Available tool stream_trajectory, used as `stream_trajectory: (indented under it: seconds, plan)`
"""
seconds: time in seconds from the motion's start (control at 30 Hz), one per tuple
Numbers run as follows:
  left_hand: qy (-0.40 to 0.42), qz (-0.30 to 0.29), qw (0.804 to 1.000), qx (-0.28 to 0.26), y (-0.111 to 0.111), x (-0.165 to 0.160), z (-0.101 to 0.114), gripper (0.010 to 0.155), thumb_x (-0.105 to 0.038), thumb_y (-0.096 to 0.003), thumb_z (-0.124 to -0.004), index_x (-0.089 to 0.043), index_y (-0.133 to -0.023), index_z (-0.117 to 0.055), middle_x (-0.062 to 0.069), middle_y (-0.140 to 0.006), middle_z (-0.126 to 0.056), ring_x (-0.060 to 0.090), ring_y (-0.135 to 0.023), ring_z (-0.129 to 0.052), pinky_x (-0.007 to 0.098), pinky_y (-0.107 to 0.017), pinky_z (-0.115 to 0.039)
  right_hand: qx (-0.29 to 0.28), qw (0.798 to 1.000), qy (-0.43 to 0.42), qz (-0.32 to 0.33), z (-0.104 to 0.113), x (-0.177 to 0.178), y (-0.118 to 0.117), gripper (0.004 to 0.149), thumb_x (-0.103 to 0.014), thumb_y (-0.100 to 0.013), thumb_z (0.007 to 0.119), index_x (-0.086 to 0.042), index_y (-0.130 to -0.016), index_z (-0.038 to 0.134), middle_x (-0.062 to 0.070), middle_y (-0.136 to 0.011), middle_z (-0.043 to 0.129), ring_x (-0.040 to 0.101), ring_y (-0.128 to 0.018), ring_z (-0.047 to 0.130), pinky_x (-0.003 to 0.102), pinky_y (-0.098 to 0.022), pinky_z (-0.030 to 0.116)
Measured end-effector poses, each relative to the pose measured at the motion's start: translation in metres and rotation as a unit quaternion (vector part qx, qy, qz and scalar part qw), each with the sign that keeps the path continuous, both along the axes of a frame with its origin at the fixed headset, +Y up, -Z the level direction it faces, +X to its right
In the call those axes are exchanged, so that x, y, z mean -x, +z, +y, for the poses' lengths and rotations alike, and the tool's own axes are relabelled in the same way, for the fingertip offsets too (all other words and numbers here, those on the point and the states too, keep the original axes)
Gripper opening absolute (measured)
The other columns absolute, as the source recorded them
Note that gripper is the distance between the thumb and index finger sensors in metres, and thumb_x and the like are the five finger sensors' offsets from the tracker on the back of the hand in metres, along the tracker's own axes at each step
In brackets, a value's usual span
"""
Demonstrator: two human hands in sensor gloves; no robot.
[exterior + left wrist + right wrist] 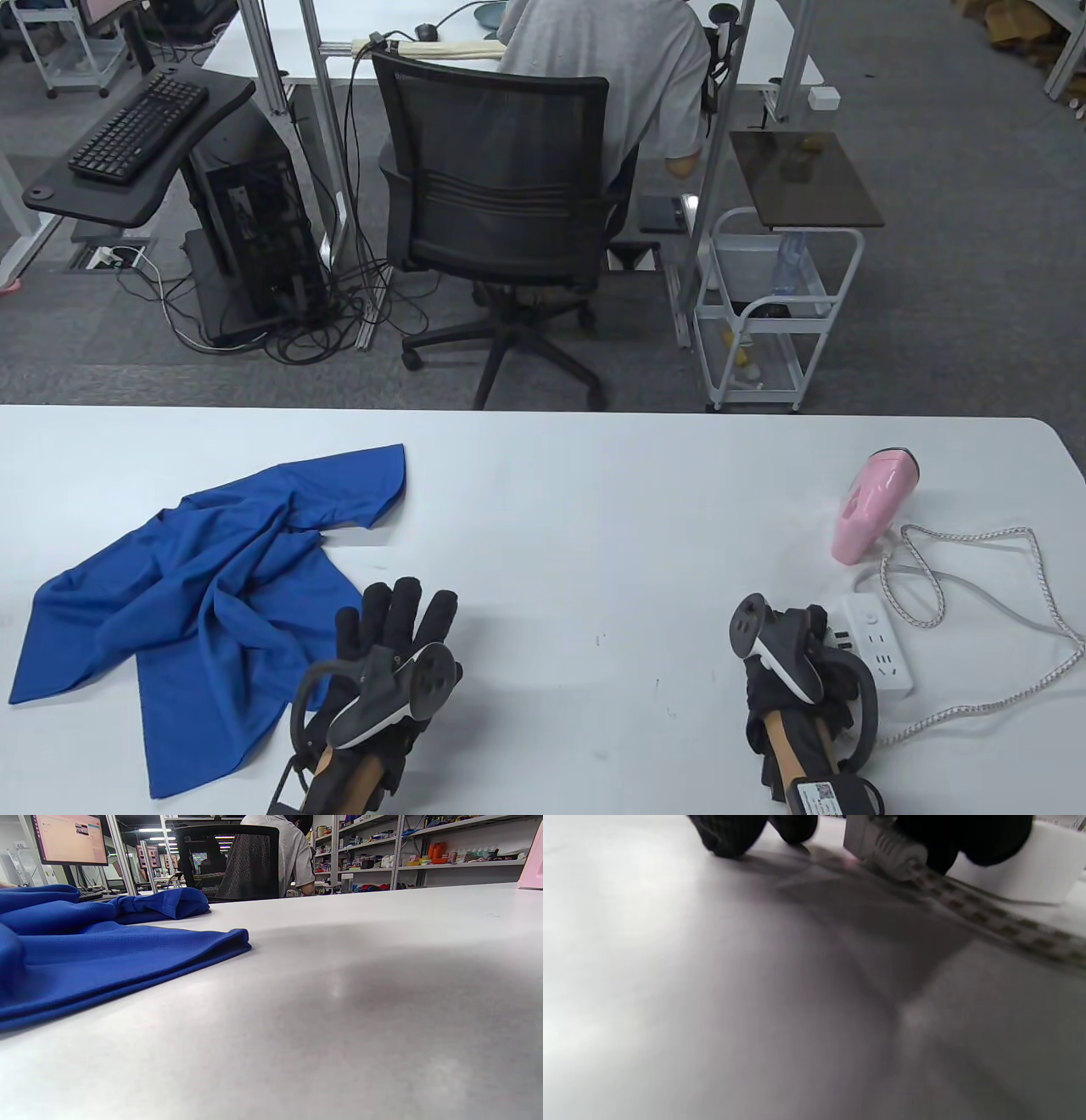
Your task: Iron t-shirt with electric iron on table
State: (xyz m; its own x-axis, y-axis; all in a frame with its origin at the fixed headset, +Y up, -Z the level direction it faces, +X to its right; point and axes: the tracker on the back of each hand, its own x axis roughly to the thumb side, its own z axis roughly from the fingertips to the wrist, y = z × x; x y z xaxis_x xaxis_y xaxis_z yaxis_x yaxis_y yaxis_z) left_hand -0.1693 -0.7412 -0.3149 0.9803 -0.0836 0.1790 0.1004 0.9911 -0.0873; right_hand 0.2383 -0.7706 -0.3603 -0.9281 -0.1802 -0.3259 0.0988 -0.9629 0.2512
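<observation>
A crumpled blue t-shirt (195,577) lies on the left of the white table (577,509); it also shows in the left wrist view (85,955). My left hand (394,624) rests flat on the table, fingers spread, just beside the shirt's right edge. A pink electric iron (874,505) stands at the far right, its braided cord (976,586) looping over the table. My right hand (819,641) is at the left end of a white power strip (878,649). In the right wrist view its fingers (967,836) grip the iron's grey plug (886,844) against the strip (1031,870).
The table's far edge runs across the middle of the table view. Beyond it are an office chair (501,212) with a seated person, a white cart (772,314) and a computer tower (254,229). The cord loops cover the table's right end.
</observation>
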Motion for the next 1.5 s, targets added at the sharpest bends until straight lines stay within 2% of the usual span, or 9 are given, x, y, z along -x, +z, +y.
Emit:
stream_trajectory:
  seconds: [0.1,0.37,0.47,0.6,0.67,0.83,1.1,1.37,1.5]
  plan:
    - [0.0,0.0,1.0,0.005,-0.001,0.0,-0.001,0.079,-0.059,-0.0477,-0.054,-0.035,-0.112,-0.014,0.011,-0.12,-0.016,0.047,-0.11,-0.025,0.066,-0.075,-0.031,-0.025,0.999,0.019,0.018,0.003,-0.001,-0.003,0.056,-0.034,-0.048,0.081,-0.012,-0.099,0.075,0.017,-0.113,0.053,0.048,-0.072,0.093,0.057,-0.051,0.082]
    - [-0.002,-0.002,1.0,0.005,-0.001,0.0,-0.002,0.079,-0.059,-0.0477,-0.054,-0.035,-0.111,-0.014,0.011,-0.12,-0.016,0.046,-0.11,-0.025,0.066,-0.075,-0.031,-0.075,0.994,0.072,0.042,0.016,0.005,-0.002,0.051,-0.025,-0.039,0.096,-0.022,-0.088,0.083,0.008,-0.105,0.069,0.033,-0.057,0.103,0.048,-0.041,0.09]
    - [0.0,-0.003,1.0,0.008,-0.001,0.0,-0.003,0.079,-0.059,-0.0476,-0.054,-0.035,-0.111,-0.014,0.011,-0.12,-0.016,0.047,-0.11,-0.025,0.066,-0.075,-0.031,-0.103,0.99,0.072,0.06,0.026,0.006,0.001,0.049,-0.023,-0.039,0.096,-0.025,-0.086,0.083,0.007,-0.104,0.071,0.032,-0.054,0.103,0.046,-0.039,0.09]
    - [-0.001,-0.004,1.0,0.011,-0.002,0.0,-0.003,0.079,-0.059,-0.0477,-0.054,-0.035,-0.111,-0.014,0.011,-0.12,-0.016,0.047,-0.11,-0.025,0.066,-0.075,-0.031,-0.135,0.986,0.069,0.073,0.043,0.001,0.005,0.052,-0.022,-0.043,0.09,-0.022,-0.093,0.077,0.012,-0.105,0.068,0.032,-0.056,0.102,0.046,-0.041,0.088]
    - [-0.003,-0.005,1.0,0.01,-0.001,0.0,-0.003,0.079,-0.059,-0.0477,-0.054,-0.035,-0.111,-0.014,0.011,-0.12,-0.017,0.047,-0.11,-0.026,0.066,-0.075,-0.031,-0.132,0.987,0.056,0.067,0.05,-0.005,0.009,0.055,-0.021,-0.046,0.086,-0.02,-0.099,0.072,0.015,-0.106,0.066,0.032,-0.059,0.101,0.047,-0.043,0.087]
    - [-0.002,-0.005,1.0,0.009,-0.002,0.0,-0.003,0.079,-0.059,-0.0476,-0.054,-0.035,-0.112,-0.015,0.011,-0.12,-0.017,0.046,-0.11,-0.026,0.066,-0.075,-0.032,-0.129,0.989,0.01,0.065,0.063,-0.029,0.015,0.055,-0.016,-0.049,0.081,-0.018,-0.102,0.068,0.017,-0.107,0.065,0.034,-0.068,0.099,0.051,-0.05,0.084]
    - [-0.005,-0.008,1.0,0.01,-0.003,-0.001,-0.004,0.079,-0.059,-0.0476,-0.054,-0.035,-0.112,-0.016,0.011,-0.12,-0.018,0.046,-0.11,-0.027,0.066,-0.075,-0.032,-0.129,0.99,-0.035,0.037,0.072,-0.07,0.021,0.053,-0.017,-0.048,0.081,-0.023,-0.1,0.072,0.023,-0.104,0.069,0.032,-0.071,0.099,0.048,-0.053,0.084]
    - [-0.007,-0.01,1.0,0.01,-0.002,-0.001,-0.005,0.078,-0.059,-0.0477,-0.054,-0.035,-0.112,-0.017,0.011,-0.12,-0.019,0.046,-0.11,-0.028,0.065,-0.075,-0.032,-0.074,0.995,-0.067,-0.018,0.063,-0.098,0.026,0.051,-0.015,-0.049,0.08,-0.023,-0.099,0.074,0.021,-0.104,0.072,0.036,-0.071,0.096,0.052,-0.053,0.082]
    - [-0.004,-0.011,1.0,0.011,-0.002,-0.002,-0.005,0.078,-0.059,-0.0476,-0.054,-0.035,-0.112,-0.017,0.011,-0.12,-0.019,0.046,-0.11,-0.028,0.066,-0.075,-0.032,-0.064,0.995,-0.071,-0.023,0.059,-0.103,0.026,0.051,-0.015,-0.049,0.079,-0.022,-0.099,0.074,0.021,-0.103,0.072,0.035,-0.07,0.097,0.051,-0.052,0.082]
